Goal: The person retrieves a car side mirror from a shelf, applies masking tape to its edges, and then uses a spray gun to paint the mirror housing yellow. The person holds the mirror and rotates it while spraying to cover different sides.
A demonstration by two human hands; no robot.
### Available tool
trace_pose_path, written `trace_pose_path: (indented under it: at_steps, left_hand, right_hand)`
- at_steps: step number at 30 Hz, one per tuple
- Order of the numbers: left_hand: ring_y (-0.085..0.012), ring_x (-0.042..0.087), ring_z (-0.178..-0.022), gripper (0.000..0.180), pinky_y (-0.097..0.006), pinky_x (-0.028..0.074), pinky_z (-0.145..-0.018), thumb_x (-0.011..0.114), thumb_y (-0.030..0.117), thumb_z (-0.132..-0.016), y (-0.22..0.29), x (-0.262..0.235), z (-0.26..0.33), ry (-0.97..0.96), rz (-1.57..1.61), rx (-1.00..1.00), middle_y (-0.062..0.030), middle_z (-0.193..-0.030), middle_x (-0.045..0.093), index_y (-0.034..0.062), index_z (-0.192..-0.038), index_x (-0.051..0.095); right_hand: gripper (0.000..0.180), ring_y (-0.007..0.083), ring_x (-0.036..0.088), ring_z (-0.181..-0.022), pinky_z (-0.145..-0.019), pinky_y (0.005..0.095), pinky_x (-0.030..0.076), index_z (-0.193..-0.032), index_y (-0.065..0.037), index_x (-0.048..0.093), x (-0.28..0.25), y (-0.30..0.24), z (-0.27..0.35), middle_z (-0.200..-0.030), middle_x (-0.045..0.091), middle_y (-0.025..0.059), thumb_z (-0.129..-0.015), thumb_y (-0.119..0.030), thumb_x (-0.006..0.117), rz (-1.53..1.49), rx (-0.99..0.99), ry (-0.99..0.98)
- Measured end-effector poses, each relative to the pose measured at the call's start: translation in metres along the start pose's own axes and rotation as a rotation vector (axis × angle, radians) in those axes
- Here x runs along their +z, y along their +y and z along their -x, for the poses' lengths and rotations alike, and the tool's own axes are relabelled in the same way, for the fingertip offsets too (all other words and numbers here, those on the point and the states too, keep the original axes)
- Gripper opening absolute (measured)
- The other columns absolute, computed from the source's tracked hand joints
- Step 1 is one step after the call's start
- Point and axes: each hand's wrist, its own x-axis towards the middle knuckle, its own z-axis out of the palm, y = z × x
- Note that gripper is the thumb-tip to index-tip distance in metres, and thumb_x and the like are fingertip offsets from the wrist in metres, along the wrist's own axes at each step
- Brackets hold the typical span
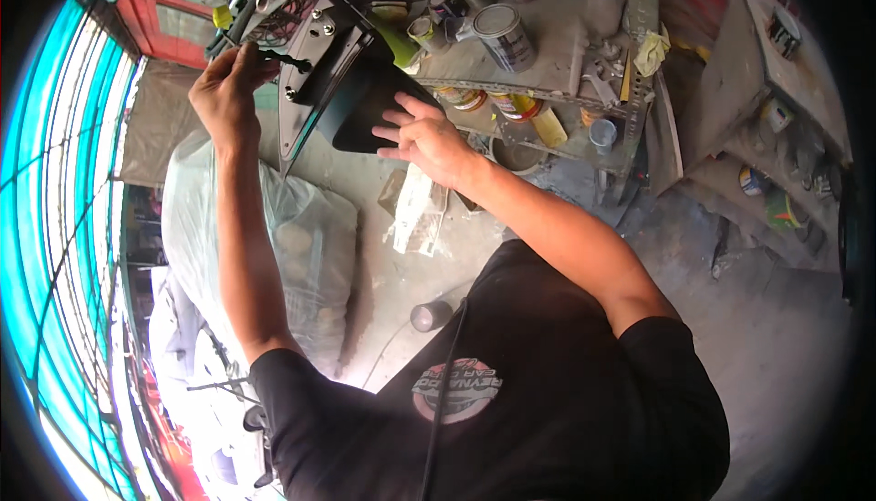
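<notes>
Toward the far side, left of centre, a black, smooth part (359,90) with a broad curved face hangs beside a flat, pale plate (315,45) studded with shiny round fasteners. The left hand (228,90), at the plate's left, has its thumb and fingers pinched together on a thin, dark, knobbly piece (285,58) that reaches across to the plate. The right hand (429,143) is open, fingers spread and slightly bent over the black part's right edge, gripping nothing; whether the fingertips press on it I cannot tell. Farther right, a dusty shelf (558,61) bears a cylindrical metal can (505,40). Nearer, at left, translucent, wrinkled plastic sheeting (315,227) drapes a rounded bulk.
</notes>
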Motion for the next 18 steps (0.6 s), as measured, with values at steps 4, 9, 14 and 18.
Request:
trace_pose_path:
  at_steps: [4, 9, 14, 18]
  left_hand:
    - [-0.0191, 0.072, -0.068, 0.024, -0.029, 0.06, -0.066, 0.072, 0.011, -0.092, -0.02, -0.006, 0.012, 0.103, -0.015, -0.106, -0.015, -0.078, 0.073, -0.0114, -0.099, 0.07]
    - [-0.0176, 0.072, -0.068, 0.026, -0.027, 0.058, -0.068, 0.073, 0.012, -0.091, -0.041, -0.016, 0.031, 0.114, -0.025, -0.151, -0.0142, -0.079, 0.073, -0.0125, -0.098, 0.07]
    - [-0.017, 0.072, -0.07, 0.026, -0.027, 0.057, -0.069, 0.073, 0.012, -0.091, -0.032, -0.035, 0.056, 0.146, -0.062, -0.174, -0.0141, -0.08, 0.074, -0.012, -0.1, 0.07]
    - [-0.0163, 0.072, -0.073, 0.027, -0.027, 0.056, -0.072, 0.072, 0.015, -0.092, -0.019, -0.053, 0.068, 0.177, -0.137, -0.172, -0.0137, -0.08, 0.074, -0.0098, -0.101, 0.071]
  right_hand:
    - [0.087, 0.0372, 0.042, -0.141, -0.107, 0.045, 0.045, -0.157, 0.004, 0.014, 0.0, 0.007, 0.021, -0.16, 0.024, 0.0283, -0.078, 0.003, 0.05, 0.236, 0.091, 0.026]
    - [0.059, 0.0343, 0.049, -0.136, -0.109, 0.0388, 0.044, -0.142, 0.009, 0.046, -0.049, 0.007, 0.083, -0.15, 0.045, 0.0252, -0.083, 0.003, 0.048, 0.969, 0.04, -0.21]
    - [0.047, 0.042, 0.053, -0.128, -0.109, 0.0409, 0.044, -0.127, 0.012, 0.057, -0.039, -0.006, 0.13, -0.138, 0.055, 0.0245, -0.08, 0.008, 0.051, 1.501, -0.281, -0.396]
    - [0.046, 0.0411, 0.055, -0.125, -0.109, 0.0448, 0.044, -0.123, 0.011, 0.059, 0.003, -0.021, 0.133, -0.131, 0.057, 0.024, -0.077, 0.01, 0.054, 1.61, -0.447, -0.49]
